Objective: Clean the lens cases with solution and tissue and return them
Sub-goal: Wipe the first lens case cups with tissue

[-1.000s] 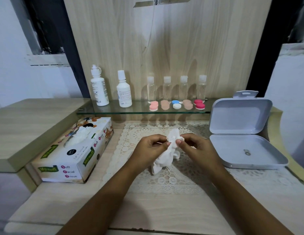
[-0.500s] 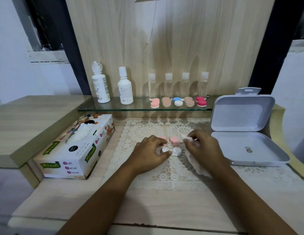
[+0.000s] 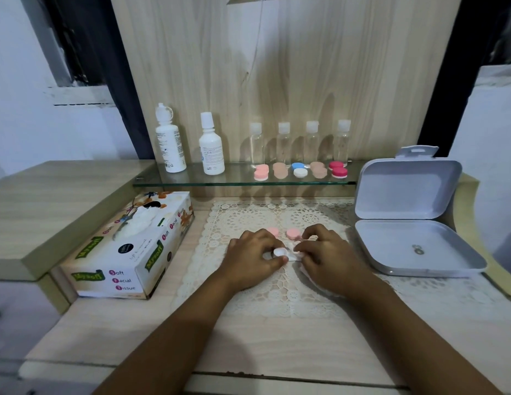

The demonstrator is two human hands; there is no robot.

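Standing well left of the fingers, a tissue box (image 3: 129, 246). Pinching the white lens case (image 3: 279, 252) with the left hand (image 3: 253, 258), fingers curled, on the lace mat (image 3: 248, 220). Lying just beyond the fingertips, two pink caps (image 3: 292, 233). Gripping bunched tissue (image 3: 294, 254) against the case with the right hand (image 3: 331, 260), fingers curled. Gaping open right of them, a white box (image 3: 414, 260).

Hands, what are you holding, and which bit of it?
The left hand pinches the white lens case by its left end; the right hand pinches a bunched tissue near its tip, pressed to the case's other end.
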